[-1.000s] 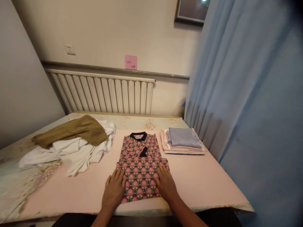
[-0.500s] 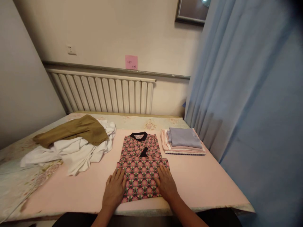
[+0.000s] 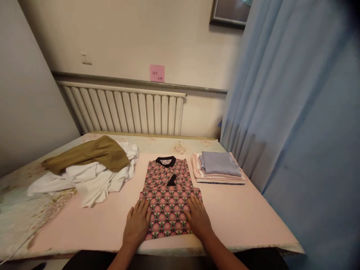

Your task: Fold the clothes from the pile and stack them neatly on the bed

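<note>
Your left hand (image 3: 137,221) and right hand (image 3: 199,217) lie flat, ungripping, on the shirt's (image 3: 168,210) side edges. Pink covering (image 3: 244,221) stretches toward three o'clock.

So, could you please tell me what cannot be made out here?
All in the head view:
- Patterned garment: underside, hidden by upper layers.
- Folded stack: lower pieces, mostly covered by the lavender cloth.
- Framed picture: cut off by the top edge and curtain.
- Pink note: writing too small to read surely.
</note>
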